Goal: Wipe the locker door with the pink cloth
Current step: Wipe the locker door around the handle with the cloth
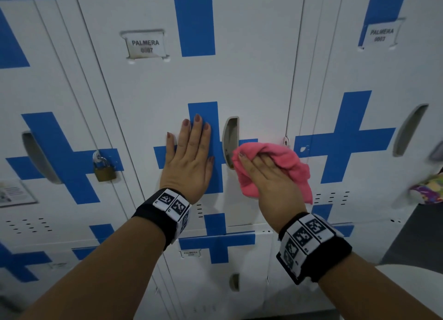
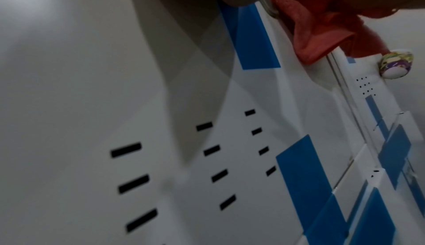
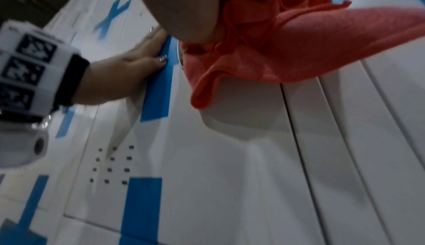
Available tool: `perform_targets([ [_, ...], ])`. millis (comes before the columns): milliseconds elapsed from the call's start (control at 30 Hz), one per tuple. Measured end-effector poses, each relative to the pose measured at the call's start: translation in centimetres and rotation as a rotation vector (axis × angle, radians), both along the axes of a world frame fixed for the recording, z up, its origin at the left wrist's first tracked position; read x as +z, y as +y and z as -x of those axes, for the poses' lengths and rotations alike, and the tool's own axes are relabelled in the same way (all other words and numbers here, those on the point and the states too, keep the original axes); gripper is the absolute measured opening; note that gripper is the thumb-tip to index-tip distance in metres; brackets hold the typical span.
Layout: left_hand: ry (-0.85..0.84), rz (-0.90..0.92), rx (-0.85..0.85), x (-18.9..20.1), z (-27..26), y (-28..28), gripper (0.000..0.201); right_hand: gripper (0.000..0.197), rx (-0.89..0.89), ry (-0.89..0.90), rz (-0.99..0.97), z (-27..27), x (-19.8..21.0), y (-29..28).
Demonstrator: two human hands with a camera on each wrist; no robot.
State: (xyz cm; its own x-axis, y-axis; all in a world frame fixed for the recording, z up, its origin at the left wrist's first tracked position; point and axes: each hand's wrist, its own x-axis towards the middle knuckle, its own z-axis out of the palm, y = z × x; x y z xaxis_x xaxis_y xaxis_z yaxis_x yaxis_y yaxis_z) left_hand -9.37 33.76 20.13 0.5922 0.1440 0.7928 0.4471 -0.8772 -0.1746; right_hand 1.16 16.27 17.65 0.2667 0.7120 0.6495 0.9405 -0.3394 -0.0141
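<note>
Locker door [image 1: 251, 56], white with blue cross, label PALMERA 0007: largest item and the reference for all below; recessed handle [image 1: 230, 141] right of its cross centre. Left hand [image 1: 189, 156]: fingers straight, palm flat on the cross just left of the handle, bracing the door, holding nothing. Right hand [image 1: 263, 176]: fingers curled over the pink cloth [image 1: 285, 159], bunching it against the door just right of the handle and near the latch edge. Pink cloth: crumpled, loose folds hanging below the hand in the right wrist view [image 3: 264, 58]. Padlock [image 1: 104, 170]: on the neighbouring door, well left of the handle. Handling note, as judgement: wiping appears under way around the handle; the cloth would cover more if flattened under the palm, with overlapping strokes, the left hand steadying the panel. Not determinable: how much cloth actually touches the metal; door top cut off; the colourful object [image 1: 429, 188] at the far right is blurred and unidentified; any dirt is invisible
</note>
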Motion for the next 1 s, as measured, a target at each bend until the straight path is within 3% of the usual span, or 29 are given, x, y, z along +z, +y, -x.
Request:
perform_targets([
  [133, 0.001, -0.010, 0.003, 0.0, -0.1, 0.0, 0.066, 0.071, 0.045, 0.095, -0.240, 0.8, 2.5, -0.5],
  [267, -0.008, -0.013, 0.000, -0.1, -0.2, 0.1, 0.065, 0.081, 0.058, 0.236, -0.402, 0.5, 7.1, -0.1],
  [367, -0.010, -0.016, -0.003, -0.2, -0.1, 0.1, 0.065, 0.083, -0.019, 0.240, -0.263, 0.7, 8.8, 0.6],
  [533, -0.021, -0.010, -0.015, -0.2, -0.2, 0.1, 0.065, 0.084, -0.056, 0.123, -0.038, 2.2, 7.7, 0.9],
  [1000, -0.014, -0.022, -0.001, -0.2, -0.1, 0.2, 0.065, 0.088, 0.016, 0.221, 0.014, 1.7, 1.9, 0.1],
])
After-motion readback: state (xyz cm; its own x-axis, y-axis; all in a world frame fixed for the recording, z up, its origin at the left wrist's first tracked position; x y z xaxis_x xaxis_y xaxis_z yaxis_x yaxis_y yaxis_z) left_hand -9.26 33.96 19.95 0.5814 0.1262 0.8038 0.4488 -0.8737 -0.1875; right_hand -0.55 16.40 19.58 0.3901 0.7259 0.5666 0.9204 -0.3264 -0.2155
